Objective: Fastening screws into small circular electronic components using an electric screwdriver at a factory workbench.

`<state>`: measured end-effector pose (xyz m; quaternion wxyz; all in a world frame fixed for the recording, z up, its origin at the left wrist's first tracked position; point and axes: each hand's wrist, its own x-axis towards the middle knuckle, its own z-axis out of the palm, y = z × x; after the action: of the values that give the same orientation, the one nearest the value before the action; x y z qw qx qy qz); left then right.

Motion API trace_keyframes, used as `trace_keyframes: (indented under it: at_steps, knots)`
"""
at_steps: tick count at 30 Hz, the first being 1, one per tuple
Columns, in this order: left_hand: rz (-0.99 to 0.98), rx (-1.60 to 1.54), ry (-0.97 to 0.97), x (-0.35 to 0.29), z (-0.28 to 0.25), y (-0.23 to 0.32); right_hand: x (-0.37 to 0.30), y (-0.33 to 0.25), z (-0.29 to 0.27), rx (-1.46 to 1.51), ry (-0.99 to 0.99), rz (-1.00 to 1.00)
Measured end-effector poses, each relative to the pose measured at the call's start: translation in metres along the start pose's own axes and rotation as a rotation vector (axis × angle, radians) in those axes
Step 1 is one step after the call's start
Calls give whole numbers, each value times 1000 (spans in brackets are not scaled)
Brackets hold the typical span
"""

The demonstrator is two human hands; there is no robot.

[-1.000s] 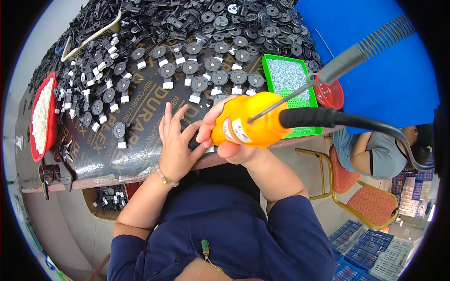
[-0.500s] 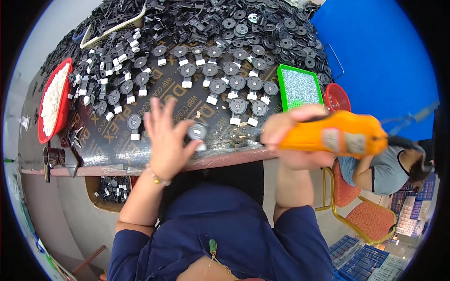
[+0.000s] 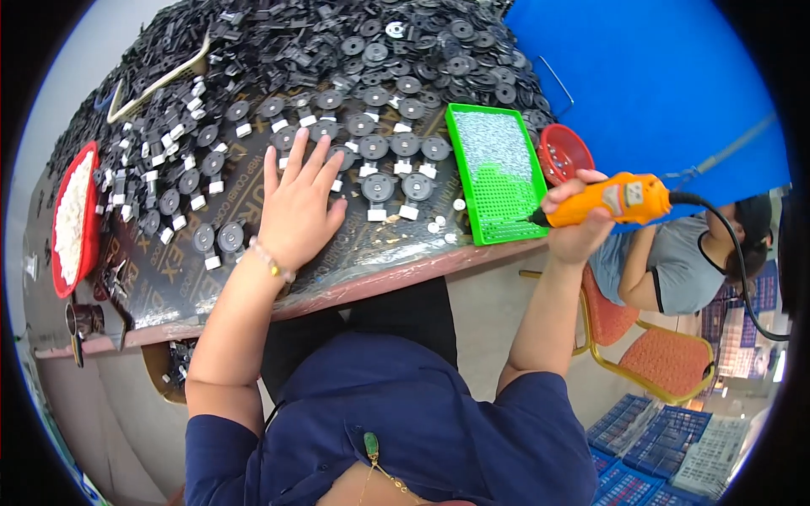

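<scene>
My right hand [image 3: 582,221] grips an orange electric screwdriver [image 3: 612,201]. The bit points left and down, over the bare perforated near end of a green tray [image 3: 463,181]; whether it touches a screw is too small to tell. Small silvery screws [image 3: 498,139] cover the tray's far part. With fingers spread, my left hand [image 3: 297,202] holds nothing and reaches over rows of black discs with white end blocks [image 3: 405,145]. Its fingertips are beside one disc [image 3: 323,130], and contact is unclear. Two more discs [image 3: 229,238] lie left of my wrist.
Loose black parts [image 3: 295,51] are heaped along the far side, around a cream basket [image 3: 160,84]. A red tray [image 3: 91,221] of white pieces stands left, a red bowl [image 3: 564,152] behind the green tray. The screwdriver's cable [image 3: 747,278] runs right, where another person [image 3: 688,261] sits.
My left hand has let go of a disc, now lying at front left, and moved farther over the rows. The screwdriver has moved from the table's front edge to the green tray.
</scene>
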<state>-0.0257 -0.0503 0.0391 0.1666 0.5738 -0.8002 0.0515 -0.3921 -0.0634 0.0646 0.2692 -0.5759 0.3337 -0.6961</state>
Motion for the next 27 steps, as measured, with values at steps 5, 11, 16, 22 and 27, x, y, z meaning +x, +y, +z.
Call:
trace_keyframes:
  at_steps: [5,11,16,22,27]
  knots:
    - [78,71,-36,16,18,-2,-1,13,3,40,-51,58]
    - [59,77,-60,-20,5,10,-2,16,1,35,-64,50]
    - [8,15,-58,-58,-9,29,-5,17,2,56,-76,40]
    - [-23,-146,-5,-64,-7,29,-4,17,1,24,-72,33]
    - [-132,-411,41,-59,4,9,-4,5,-1,13,-76,34]
